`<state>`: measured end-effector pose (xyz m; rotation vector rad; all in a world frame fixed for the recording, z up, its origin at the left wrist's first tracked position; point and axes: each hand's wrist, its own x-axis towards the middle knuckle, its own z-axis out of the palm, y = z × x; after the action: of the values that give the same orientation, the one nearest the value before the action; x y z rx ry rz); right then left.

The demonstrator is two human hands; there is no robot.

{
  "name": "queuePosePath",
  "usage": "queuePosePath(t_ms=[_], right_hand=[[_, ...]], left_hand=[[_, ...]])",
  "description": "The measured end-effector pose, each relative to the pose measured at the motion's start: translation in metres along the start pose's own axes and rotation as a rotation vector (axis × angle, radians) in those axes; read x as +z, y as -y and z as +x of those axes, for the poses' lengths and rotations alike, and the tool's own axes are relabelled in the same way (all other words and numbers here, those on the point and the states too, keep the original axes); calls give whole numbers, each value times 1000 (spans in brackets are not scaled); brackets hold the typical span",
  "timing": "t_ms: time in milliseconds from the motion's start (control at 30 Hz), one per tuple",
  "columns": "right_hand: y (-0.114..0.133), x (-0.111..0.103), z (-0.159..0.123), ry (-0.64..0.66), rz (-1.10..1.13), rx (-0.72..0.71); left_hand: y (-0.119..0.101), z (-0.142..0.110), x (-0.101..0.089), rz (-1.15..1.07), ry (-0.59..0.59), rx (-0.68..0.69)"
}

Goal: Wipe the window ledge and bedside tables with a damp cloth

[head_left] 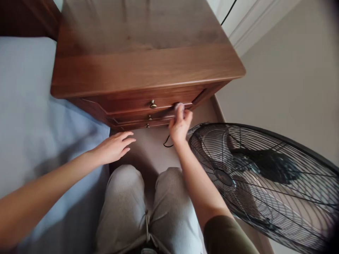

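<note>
A wooden nightstand (pixel 148 70) with a brown top stands before me, its drawers closed. Against the right part of the drawer fronts, my right hand (pixel 180 127) is closed round a small pale, crumpled cloth (pixel 179 107), mostly hidden by the fingers and blurred. Brass knobs mark the middle of the drawers; the top knob (pixel 153 104) is left of this hand. My left hand (pixel 116 146) hovers beside the lower left of the nightstand, fingers stretched out and holding nothing.
A bed with a light blue sheet (pixel 23 106) lies along the left. On the right a large black fan (pixel 225 176) leans close to my right forearm. A thin black cable (pixel 167 145) runs on the floor below the drawers. The wall (pixel 291 88) borders the right side.
</note>
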<state>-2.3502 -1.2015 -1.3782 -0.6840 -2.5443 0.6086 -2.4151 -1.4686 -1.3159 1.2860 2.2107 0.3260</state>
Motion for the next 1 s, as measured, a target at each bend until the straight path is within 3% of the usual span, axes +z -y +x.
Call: queuePosePath(t_ms=[133,200,233,300,400,467,533,733,800,900,1000], right_hand=[[94,38,-33,276,50,-143],[118,48,-40,369,94,-206],[118,48,-40,385,110,-217],[95,40,-32,328,112,-181],[36,20,-14,90,59,-34],[15,17,-9,-18,34,27],[25,27,-15,2,54,22],[150,80,-61,300,208,-156],[171,86,-64,358,283,-159],[163,87,-61,477,561,-116],[124,85,-66,558,934,99]], left_hand=[[-5,-4,-5,42,195,-51],[-7,-8,-4,57,267,-65],[-7,-10,-2,47,296,-70],[-5,-14,2,-1,349,-74],[-2,-17,13,-61,430,-56],[-3,-17,20,-102,438,-42],[-5,-18,26,-122,439,-50],[-4,-29,22,-55,503,-123],[0,-32,22,-81,467,-148],[1,-33,23,-92,451,-157],[-1,-31,25,-55,492,-135]])
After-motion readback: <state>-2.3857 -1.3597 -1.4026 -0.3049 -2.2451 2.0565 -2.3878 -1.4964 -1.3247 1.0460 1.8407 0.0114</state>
